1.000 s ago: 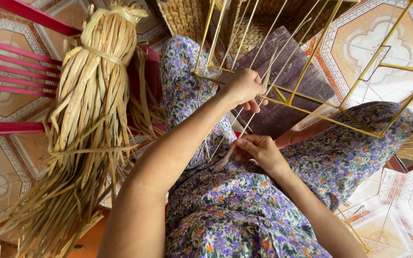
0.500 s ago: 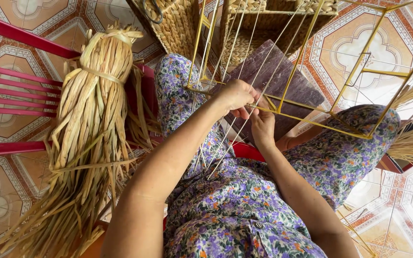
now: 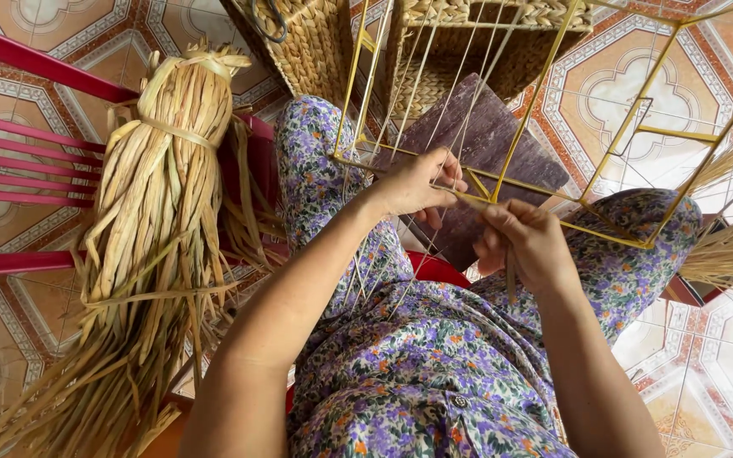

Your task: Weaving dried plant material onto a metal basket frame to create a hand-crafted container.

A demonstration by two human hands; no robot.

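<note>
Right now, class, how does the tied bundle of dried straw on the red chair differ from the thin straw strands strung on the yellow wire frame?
The tied bundle of dried straw is thick, bound with a band, and untouched; the thin straw strands run singly, stretched along the yellow wire frame. Both hands, left and right, work at the frame's strands. Both share a pale tan colour.

pale straw strand (image 3: pixel 468 198), taut across yellow wire frame (image 3: pixel 536 102)

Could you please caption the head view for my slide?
Both hands, left and right, pinch a straw strand at a yellow wire frame.
</note>
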